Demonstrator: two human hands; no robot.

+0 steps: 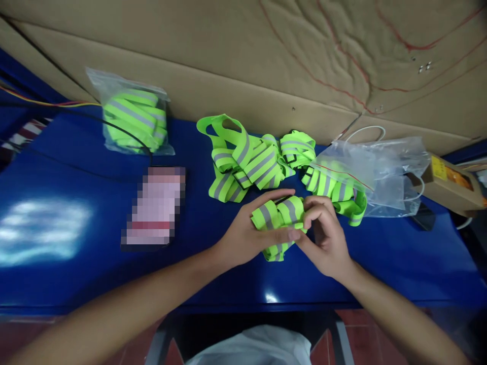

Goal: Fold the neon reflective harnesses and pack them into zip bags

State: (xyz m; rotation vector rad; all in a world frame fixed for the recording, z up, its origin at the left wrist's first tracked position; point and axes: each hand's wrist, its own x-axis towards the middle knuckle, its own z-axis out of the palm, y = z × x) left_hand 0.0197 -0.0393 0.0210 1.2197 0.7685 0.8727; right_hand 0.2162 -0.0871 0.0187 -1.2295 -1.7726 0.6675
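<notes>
Between my two hands is a folded bundle of neon-green reflective strap (283, 215) with grey stripes, held just above the blue table. My left hand (251, 230) wraps it from the left, thumb across the front and fingers behind. On the other side, my right hand (327, 235) pinches the bundle's right edge with curled fingers. Just behind lies a loose heap of the same strap (251, 157). A smaller rolled strap bundle (297, 147) sits beside that heap. More strap (327, 182) lies to the right, partly under clear plastic.
A clear bag of green strap (135, 119) stands at the back left. A phone (154, 205), its screen blurred, lies on the blue table (102, 274) with a black cable near it. Clear plastic bags (384, 167) and a cardboard box (452, 182) are at right, before a cardboard-covered wall (190, 61).
</notes>
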